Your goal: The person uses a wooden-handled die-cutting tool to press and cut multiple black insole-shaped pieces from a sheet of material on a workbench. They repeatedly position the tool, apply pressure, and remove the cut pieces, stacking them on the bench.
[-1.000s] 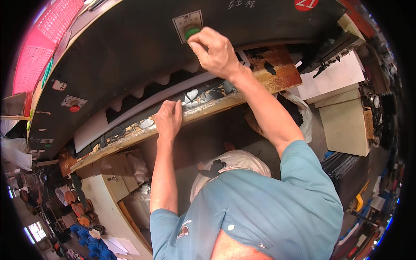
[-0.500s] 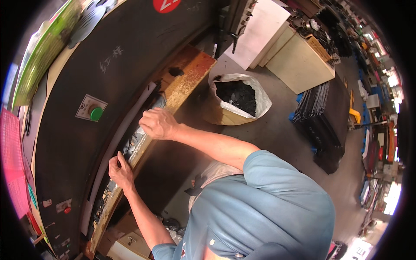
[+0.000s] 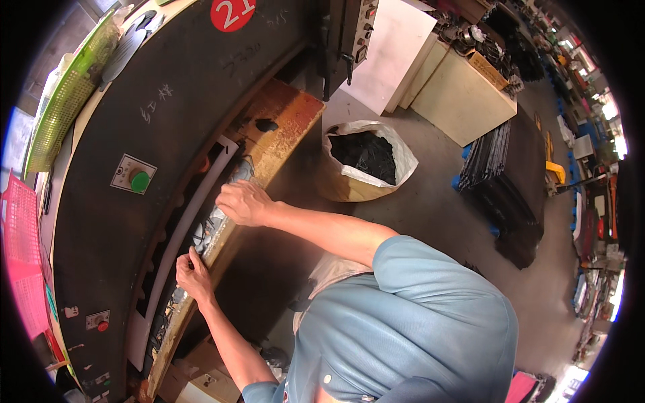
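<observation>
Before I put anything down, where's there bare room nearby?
Bare floor shows between the white sack and the black stack. The wooden ledge has bare wood around the dark scrap beyond the right hand; between that and the left hand it's crowded with pieces.

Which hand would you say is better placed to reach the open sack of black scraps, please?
Probably the right hand: it is nearer the open sack, while the left hand is farther away, along the wooden ledge.

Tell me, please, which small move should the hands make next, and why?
Perhaps the right hand should shift slightly and pick up one of the gray pieces: they lie along the wooden board between it and the left hand, within easy reach. Whether either hand holds something is hidden.
</observation>
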`<state>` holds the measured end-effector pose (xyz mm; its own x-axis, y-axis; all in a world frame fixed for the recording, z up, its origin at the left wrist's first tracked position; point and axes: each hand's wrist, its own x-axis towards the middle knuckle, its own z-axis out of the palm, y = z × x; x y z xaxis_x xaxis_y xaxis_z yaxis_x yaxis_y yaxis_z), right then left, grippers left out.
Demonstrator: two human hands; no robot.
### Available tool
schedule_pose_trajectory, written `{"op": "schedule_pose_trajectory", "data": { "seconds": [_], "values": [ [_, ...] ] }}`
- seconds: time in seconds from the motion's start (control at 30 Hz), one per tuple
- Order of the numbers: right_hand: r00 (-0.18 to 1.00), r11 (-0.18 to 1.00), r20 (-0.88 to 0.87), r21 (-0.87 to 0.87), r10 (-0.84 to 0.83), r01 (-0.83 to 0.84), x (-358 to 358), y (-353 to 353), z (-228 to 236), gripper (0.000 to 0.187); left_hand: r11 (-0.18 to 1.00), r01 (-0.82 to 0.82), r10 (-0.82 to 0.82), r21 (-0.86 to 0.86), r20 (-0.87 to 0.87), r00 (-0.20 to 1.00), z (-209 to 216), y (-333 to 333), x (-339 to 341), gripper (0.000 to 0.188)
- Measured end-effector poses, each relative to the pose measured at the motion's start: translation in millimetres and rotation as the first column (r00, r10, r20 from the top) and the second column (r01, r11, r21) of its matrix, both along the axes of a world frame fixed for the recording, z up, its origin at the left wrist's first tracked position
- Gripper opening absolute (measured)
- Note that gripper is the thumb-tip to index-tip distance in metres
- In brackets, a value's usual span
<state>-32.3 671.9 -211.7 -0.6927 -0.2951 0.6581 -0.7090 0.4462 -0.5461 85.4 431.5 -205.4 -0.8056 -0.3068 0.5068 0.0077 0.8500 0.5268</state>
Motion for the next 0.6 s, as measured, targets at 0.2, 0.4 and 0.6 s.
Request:
{"op": "schedule_pose_trajectory", "data": {
  "seconds": [0.2, 0.4, 0.6],
  "values": [
    [0.994, 0.999, 0.108, -0.04, 0.021, -0.017, 6.3, 0.8, 7.5, 0.008, 0.999, 0.011, -0.008, -0.037, 0.087, 0.996, 6.9, 0.9, 5.3, 0.032],
    [0.967, 0.961, 0.246, -0.278, 0.064, 0.007, 2.8, 24.3, 45.8, 0.009, 0.995, 0.05, -0.061, 0.086, 0.121, 0.991, -0.6, 18.9, 41.7, 0.031],
    [0.982, 0.985, 0.165, 0.155, -0.097, 0.071, -20.7, 22.5, 52.7, 0.091, 0.954, 0.122, -0.178, 0.274, 0.19, 0.966, 6.6, 48.7, 104.2, 0.021]
  ]
}}
